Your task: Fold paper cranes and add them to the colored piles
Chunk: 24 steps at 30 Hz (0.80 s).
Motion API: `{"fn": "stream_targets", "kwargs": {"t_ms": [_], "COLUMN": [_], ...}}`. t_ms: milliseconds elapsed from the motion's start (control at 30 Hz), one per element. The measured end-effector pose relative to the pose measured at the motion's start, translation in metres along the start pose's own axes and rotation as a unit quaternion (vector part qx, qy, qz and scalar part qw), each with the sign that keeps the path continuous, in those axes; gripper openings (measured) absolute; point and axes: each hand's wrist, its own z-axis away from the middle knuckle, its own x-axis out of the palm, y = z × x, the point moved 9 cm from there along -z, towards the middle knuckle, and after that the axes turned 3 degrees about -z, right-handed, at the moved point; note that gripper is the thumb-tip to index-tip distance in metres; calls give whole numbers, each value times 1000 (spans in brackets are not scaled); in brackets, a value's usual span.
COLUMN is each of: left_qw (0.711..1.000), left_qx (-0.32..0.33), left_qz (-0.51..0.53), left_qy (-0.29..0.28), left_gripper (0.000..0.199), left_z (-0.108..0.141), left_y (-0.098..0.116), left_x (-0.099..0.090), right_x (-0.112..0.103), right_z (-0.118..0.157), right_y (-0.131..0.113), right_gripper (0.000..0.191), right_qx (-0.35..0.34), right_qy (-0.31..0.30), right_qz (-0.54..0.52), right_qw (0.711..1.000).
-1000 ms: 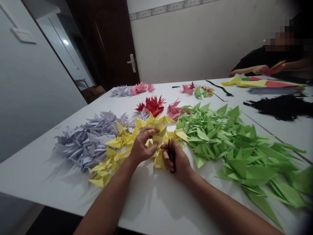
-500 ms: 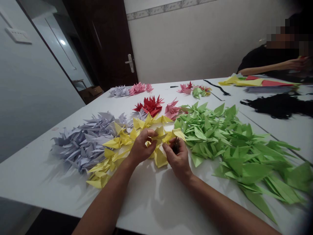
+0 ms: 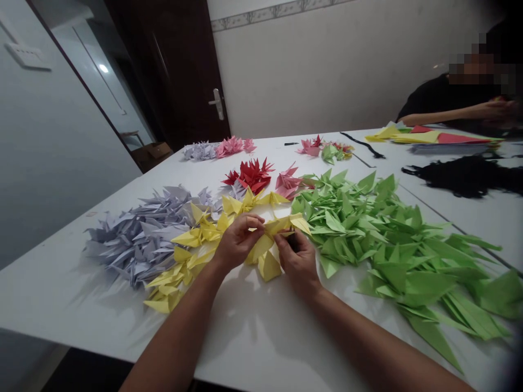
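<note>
Yellow folded paper piece held between two bare hands

The yellow folded paper piece [image 3: 271, 227] is between the hands, just above the near middle of the white surface [image 3: 245, 337]. The left hand [image 3: 237, 245] grips its left side, fingers pinched together. The right hand [image 3: 300, 264] has thumb and fingers closed on its right side, with a dark object [image 3: 292, 240] partly hidden in the curled fingers.

More yellow folded pieces [image 3: 206, 231] lie around the hands, some in a line down toward the left forearm. A pile of lavender folded pieces [image 3: 141, 239] spreads to the left, and a larger pile of light green folded pieces [image 3: 355, 220] to the right. Behind the yellow ones sit a red cluster [image 3: 251, 177] and a pink cluster [image 3: 288, 182].

Farther back are small lavender, pink and mixed-color groups, a black cord [image 3: 365, 144], and, at the right, a bundle of black strands [image 3: 469, 177] near stacked colored sheets [image 3: 433, 137]. Beyond the sheets, a person in black [image 3: 429, 98] has both hands together. A dark brown door [image 3: 180, 65] stands behind, at the left.
</note>
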Motion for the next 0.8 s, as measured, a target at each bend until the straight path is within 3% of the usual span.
{"fn": "stream_targets", "kwargs": {"t_ms": [133,233,333,533,800], "left_qw": [999,999,999,991,982], "left_qx": [-33,-14,-17,-83,-120], "left_qz": [30,11,25,103,143], "left_qy": [-18,-32,-25,-7,29], "left_gripper": [17,12,12,23,28], "left_z": [0,-1,-2,-3,-3], "left_y": [-9,-5,-3,-15,-21], "left_x": [1,3,0,-1,-6], "right_x": [3,5,6,2,3], "right_z": [1,2,3,3,4], "right_y": [1,-1,-1,10,8], "right_gripper": [26,27,25,33,27], "right_qx": [11,11,19,81,74], "right_qy": [-11,-19,-21,-7,-15], "right_qz": [-6,-7,-13,-31,-25], "right_qw": [1000,1000,1000,996,997]}}
